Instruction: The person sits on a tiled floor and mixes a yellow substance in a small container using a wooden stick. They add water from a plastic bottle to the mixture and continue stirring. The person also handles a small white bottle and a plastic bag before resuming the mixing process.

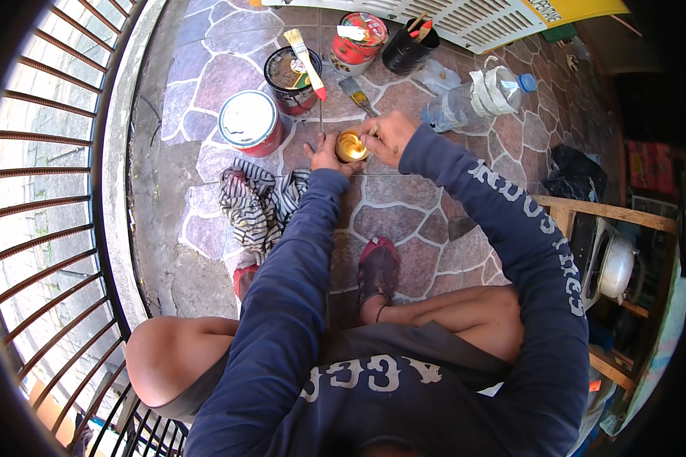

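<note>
A small round tin (351,146) with a shiny golden inside stands on the stone-patterned floor between my hands. My left hand (329,155) has its fingers closed around the tin's left and near side. Over the tin's right rim, my right hand (391,137) pinches something thin, mostly hidden by the fingers. Beyond them a flat brush (354,93) with a dark handle lies on the floor. Another brush (305,62), with pale bristles and a red handle tip, rests across an open can (289,78) with brown contents. Left of that is a white-topped red paint can (249,123).
A striped rag (253,199) lies left of my left forearm. Farther off are a red can (359,42), a black holder with tools (410,47) and a plastic bottle (480,95) on its side. Metal bars (49,174) run along the left; a wooden shelf (606,213) stands right.
</note>
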`<state>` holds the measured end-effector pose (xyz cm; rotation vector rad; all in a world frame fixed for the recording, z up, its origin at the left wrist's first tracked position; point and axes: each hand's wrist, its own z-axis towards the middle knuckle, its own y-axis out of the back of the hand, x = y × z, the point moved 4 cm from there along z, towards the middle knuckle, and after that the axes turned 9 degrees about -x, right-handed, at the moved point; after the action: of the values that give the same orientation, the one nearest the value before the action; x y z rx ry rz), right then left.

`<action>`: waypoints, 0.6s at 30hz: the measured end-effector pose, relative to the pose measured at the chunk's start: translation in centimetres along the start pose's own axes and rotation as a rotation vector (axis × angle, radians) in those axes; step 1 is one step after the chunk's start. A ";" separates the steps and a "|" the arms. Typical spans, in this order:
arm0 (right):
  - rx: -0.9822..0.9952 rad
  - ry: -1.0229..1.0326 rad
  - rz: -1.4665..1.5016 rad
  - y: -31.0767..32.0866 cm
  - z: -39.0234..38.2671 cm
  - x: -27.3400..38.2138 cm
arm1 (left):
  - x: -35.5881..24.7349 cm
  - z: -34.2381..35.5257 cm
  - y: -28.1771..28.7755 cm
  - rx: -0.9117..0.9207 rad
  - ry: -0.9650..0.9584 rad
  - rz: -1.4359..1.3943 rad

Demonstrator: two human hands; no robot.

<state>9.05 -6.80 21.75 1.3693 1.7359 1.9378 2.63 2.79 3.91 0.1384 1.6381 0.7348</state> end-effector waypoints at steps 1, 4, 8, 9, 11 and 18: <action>0.008 0.079 0.029 -0.1 0.0 0.3 | 0.0 0.0 -0.1 0.015 0.007 0.007; -0.108 0.135 0.049 0.3 0.0 0.4 | -0.1 -0.1 0.0 0.012 0.017 -0.004; 0.054 -0.008 -0.054 -0.3 -0.1 -0.2 | -0.2 -0.2 0.1 0.007 0.027 0.009; 0.011 0.012 0.017 -0.1 -0.1 -0.1 | -0.2 -0.1 0.1 0.002 0.026 0.001; -0.050 0.021 0.127 0.2 0.0 0.0 | -0.2 -0.1 0.0 0.002 0.017 0.001; -0.034 0.026 0.076 0.3 -0.1 0.3 | -0.1 0.0 0.0 0.007 0.022 0.006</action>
<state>8.89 -6.74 22.17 1.4236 1.6772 2.0240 2.61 2.71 4.02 0.1404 1.6617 0.7376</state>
